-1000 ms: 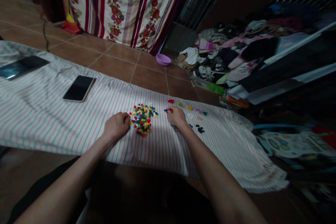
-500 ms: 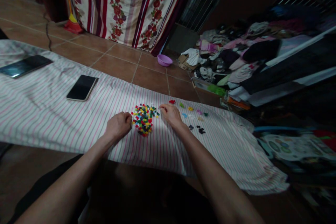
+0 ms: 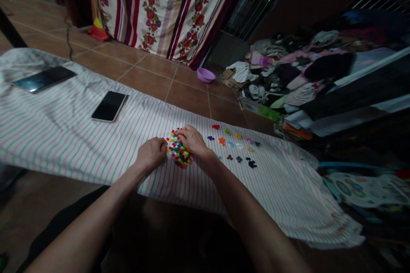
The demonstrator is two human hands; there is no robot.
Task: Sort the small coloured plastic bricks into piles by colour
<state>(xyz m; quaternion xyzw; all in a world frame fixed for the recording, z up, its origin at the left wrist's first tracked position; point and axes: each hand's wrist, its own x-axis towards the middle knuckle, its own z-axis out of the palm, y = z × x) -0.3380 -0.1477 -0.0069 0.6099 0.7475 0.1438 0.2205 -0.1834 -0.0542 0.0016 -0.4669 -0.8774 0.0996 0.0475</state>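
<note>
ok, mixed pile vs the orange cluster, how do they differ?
The mixed pile holds many colours; the orange cluster looks all orange.
The mixed pile spreads wider; the orange cluster is a small patch.
The right hand partly covers the mixed pile; it sits apart from the orange cluster.
Both are made of small pieces lying on the striped cloth.

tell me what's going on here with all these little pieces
A person's right hand is at the far side of a mixed-colour pile of small pieces. The left hand rests, curled, by the pile's left edge. Further right on the cloth lie small clusters, mostly one colour each. Whether either hand holds a piece can't be made out.
</note>
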